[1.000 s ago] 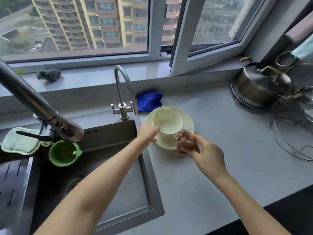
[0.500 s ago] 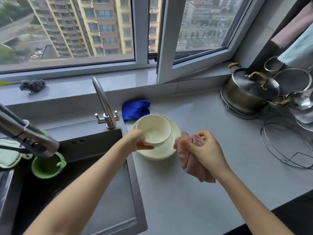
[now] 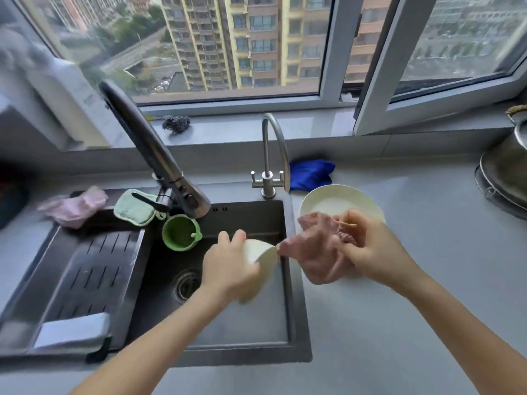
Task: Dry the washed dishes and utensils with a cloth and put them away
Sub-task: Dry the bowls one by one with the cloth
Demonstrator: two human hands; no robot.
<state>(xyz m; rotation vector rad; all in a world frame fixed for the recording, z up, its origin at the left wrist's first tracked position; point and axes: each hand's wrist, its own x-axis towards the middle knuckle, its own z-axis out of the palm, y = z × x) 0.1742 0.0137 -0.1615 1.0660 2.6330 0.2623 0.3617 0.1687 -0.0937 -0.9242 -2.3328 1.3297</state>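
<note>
Bowl (image 3: 261, 259) is tipped over the sink's (image 3: 242, 323) right edge, left hand (image 3: 228, 266) fingers curled round it, presenting it to the cloth (image 3: 319, 246) bunched in right hand (image 3: 368, 249) fingers for drying.

My left hand (image 3: 228, 263) grips a pale bowl (image 3: 263, 253), tilted on its side over the sink (image 3: 242, 323). My right hand (image 3: 370, 252) clutches a bunched pink cloth (image 3: 316, 246), its edge touching the bowl's rim. Just beyond my right hand, a cream plate (image 3: 339, 199) sits on the counter (image 3: 413, 309). Beyond my left hand: green cup (image 3: 181, 232), tap (image 3: 159, 155).
</note>
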